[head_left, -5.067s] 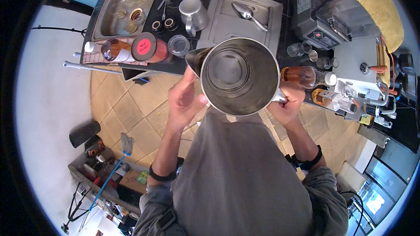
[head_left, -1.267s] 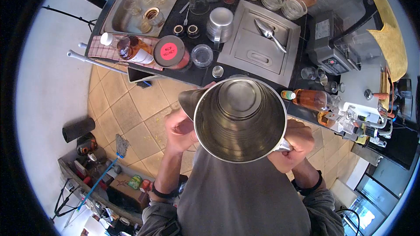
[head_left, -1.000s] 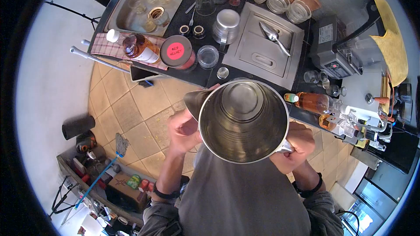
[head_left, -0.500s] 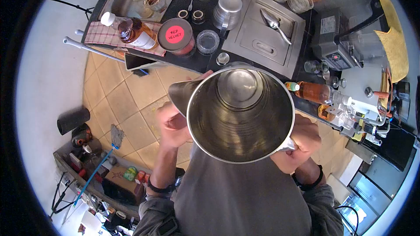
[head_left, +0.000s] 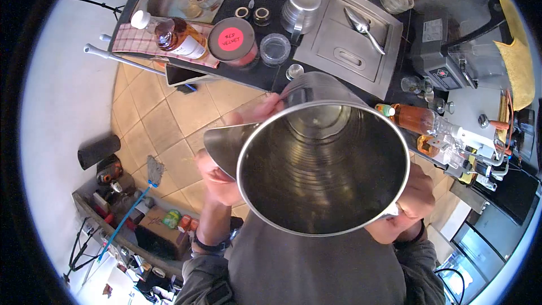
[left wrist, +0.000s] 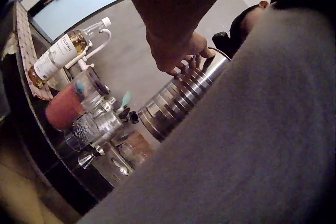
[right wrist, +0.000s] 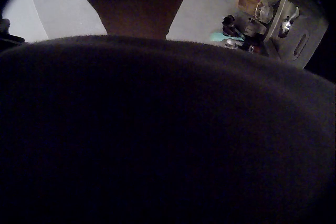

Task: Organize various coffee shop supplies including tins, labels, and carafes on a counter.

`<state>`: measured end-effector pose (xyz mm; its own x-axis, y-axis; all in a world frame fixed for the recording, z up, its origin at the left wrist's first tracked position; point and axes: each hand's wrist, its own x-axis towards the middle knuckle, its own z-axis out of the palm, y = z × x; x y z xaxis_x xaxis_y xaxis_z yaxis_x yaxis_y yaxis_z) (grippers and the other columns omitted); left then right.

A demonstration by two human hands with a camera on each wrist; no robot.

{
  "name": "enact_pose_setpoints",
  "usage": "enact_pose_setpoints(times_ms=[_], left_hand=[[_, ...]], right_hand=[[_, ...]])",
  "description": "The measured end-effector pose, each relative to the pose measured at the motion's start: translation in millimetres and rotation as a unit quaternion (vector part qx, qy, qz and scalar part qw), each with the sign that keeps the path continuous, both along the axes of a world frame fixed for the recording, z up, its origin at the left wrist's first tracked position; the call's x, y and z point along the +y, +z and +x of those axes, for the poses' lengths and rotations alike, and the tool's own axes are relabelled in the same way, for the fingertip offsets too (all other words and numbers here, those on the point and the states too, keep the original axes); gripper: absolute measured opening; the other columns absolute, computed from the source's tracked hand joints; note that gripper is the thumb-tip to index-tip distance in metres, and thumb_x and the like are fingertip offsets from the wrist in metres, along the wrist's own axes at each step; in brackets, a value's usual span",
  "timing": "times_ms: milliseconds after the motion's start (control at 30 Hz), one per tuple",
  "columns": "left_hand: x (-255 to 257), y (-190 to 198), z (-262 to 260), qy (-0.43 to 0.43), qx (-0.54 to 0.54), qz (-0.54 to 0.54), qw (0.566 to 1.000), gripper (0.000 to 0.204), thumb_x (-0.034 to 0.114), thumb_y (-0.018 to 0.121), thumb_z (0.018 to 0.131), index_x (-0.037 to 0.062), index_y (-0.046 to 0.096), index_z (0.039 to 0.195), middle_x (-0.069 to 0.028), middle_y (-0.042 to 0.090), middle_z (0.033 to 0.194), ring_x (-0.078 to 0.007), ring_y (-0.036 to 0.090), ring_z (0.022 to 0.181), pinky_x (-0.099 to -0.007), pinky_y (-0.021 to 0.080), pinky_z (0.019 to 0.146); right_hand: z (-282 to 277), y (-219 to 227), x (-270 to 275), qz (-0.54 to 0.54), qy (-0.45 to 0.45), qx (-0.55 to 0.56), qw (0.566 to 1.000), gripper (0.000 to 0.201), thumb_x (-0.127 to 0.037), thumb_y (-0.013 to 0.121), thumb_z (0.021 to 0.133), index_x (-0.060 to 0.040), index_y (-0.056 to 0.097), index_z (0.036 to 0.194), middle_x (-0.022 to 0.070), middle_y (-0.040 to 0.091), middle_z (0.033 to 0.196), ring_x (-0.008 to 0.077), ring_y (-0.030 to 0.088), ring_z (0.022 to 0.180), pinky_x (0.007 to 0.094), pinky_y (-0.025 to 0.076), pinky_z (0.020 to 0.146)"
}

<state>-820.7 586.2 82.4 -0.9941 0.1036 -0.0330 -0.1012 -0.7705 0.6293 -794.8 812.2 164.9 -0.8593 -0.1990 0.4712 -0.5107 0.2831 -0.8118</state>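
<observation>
A large stainless steel pitcher (head_left: 322,192) is held up before the person's torso, tilted so its wide mouth faces the head camera. Its inside is bare metal with ridged rings. The right hand (head_left: 411,206) grips the handle at the right side. The left hand (head_left: 217,181) holds the opposite side, just under the spout (head_left: 226,141). In the left wrist view, the fingers of that left hand (left wrist: 181,56) curve against the pitcher's ribbed wall (left wrist: 181,100). Dark cloth fills most of the right wrist view and hides the right hand there.
Behind the pitcher runs a black counter with a red velvet jar (head_left: 232,42), a syrup bottle (head_left: 179,39), a small metal jigger (head_left: 294,72), an upturned metal cup (head_left: 301,11) and a steel tray (head_left: 344,73) bearing a scoop. A sink (head_left: 223,5) lies left, bottles (head_left: 420,120) right.
The pitcher has come closer to the head camera, and its base has swung up toward the counter. Both hands keep their places on it. The jigger, earlier covered by the pitcher, now shows.
</observation>
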Motion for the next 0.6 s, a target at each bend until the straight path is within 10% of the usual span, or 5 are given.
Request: enact_pose_setpoints(times_ms=[200, 400, 467, 533, 600], left_hand=[[-6.0, 9.9, -9.9, -0.099, -0.019, -0.214, 0.972, 0.052, 0.009, 0.080, 0.075, -0.0106, 0.059, 0.119, -0.0357, 0.047, 0.134, -0.0453, 0.050, 0.124, -0.0549, 0.040, 0.105], [6.0, 6.8, -20.7, -0.025, 0.192, -0.173, 0.966, 0.051, 0.009, 0.079, 0.075, -0.0086, 0.061, 0.119, -0.0338, 0.050, 0.132, -0.0456, 0.049, 0.125, -0.0539, 0.036, 0.107], [0.0, -1.8, -11.1, -0.046, 0.089, -0.243, 0.965, 0.050, 0.009, 0.079, 0.075, -0.0078, 0.062, 0.118, -0.0303, 0.054, 0.131, -0.0440, 0.049, 0.127, -0.0489, 0.036, 0.107], [4.3, -12.7, -13.8, -0.024, 0.218, -0.276, 0.936, 0.052, 0.012, 0.067, 0.085, 0.0002, 0.051, 0.133, -0.0094, 0.061, 0.124, -0.0192, 0.062, 0.105, -0.0342, 0.052, 0.092], [5.9, -21.7, -0.5, -0.015, 0.130, -0.252, 0.959, 0.043, 0.008, 0.068, 0.084, -0.0007, 0.058, 0.125, -0.0068, 0.065, 0.116, -0.0168, 0.063, 0.100, -0.0329, 0.052, 0.088]], right_hand=[[-1.1, -1.0, -0.1, 0.025, -0.013, 0.013, 1.000, 0.010, 0.004, 0.069, 0.063, 0.0031, 0.059, 0.061, 0.0133, 0.061, 0.058, 0.0248, 0.062, 0.047, 0.0333, 0.051, 0.049], [-4.3, -2.2, 8.3, 0.022, 0.012, -0.019, 1.000, 0.009, 0.004, 0.069, 0.063, 0.0044, 0.061, 0.065, 0.0133, 0.062, 0.061, 0.0243, 0.064, 0.051, 0.0310, 0.049, 0.049], [-4.5, -3.9, 15.1, 0.014, 0.005, -0.004, 1.000, 0.009, 0.003, 0.069, 0.063, 0.0047, 0.061, 0.066, 0.0131, 0.062, 0.062, 0.0245, 0.064, 0.051, 0.0308, 0.049, 0.049], [-5.2, -6.7, 19.8, 0.010, -0.002, 0.008, 1.000, 0.010, 0.003, 0.070, 0.063, 0.0050, 0.061, 0.067, 0.0129, 0.062, 0.063, 0.0246, 0.063, 0.051, 0.0306, 0.049, 0.050], [-4.5, -8.7, 23.2, -0.003, -0.017, 0.002, 1.000, 0.011, 0.002, 0.071, 0.063, 0.0042, 0.061, 0.069, 0.0112, 0.061, 0.062, 0.0245, 0.061, 0.050, 0.0311, 0.048, 0.049]])
